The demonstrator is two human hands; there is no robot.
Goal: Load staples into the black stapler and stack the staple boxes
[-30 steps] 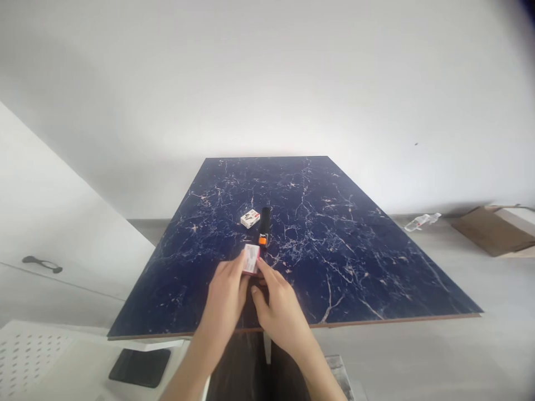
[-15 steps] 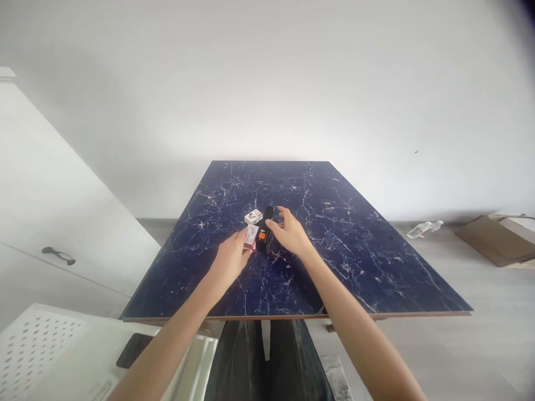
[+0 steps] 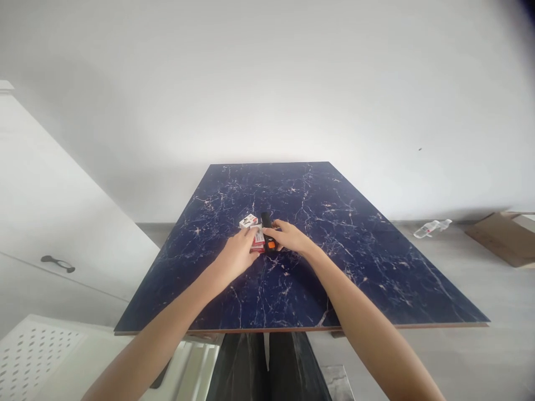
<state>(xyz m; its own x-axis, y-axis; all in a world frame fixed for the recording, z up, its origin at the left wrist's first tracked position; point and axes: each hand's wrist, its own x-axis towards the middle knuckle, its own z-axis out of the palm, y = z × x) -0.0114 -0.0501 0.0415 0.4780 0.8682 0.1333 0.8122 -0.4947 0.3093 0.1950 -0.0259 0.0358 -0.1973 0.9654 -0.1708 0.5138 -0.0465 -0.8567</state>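
Observation:
My left hand (image 3: pixel 239 250) is closed around a small red-and-white box (image 3: pixel 258 239), with fingers over its top and the thumb at its near side. Close against the box's right side stands a long black object with an orange patch (image 3: pixel 268 234); its exact kind is not clear. My right hand (image 3: pixel 290 238) grips this black object, thumb across its front and fingers at its right side. Just beyond my left fingertips lies a small white box with a dark printed picture (image 3: pixel 248 220). All of this is at the middle of the blue marbled table (image 3: pixel 317 206).
To the left are a white cabinet with a dark handle (image 3: pixel 57 263) and a white perforated surface (image 3: pixel 35 356) bearing a partly hidden dark flat object (image 3: pixel 160 376). On the floor at right lie a clear plastic bottle (image 3: pixel 432 228) and a cardboard box (image 3: pixel 499 236). A wall stands behind the table.
My hands have come closer together, bringing the black object beside the red-and-white box. The black object has turned, and its orange patch now faces more to the right. The view has shifted slightly.

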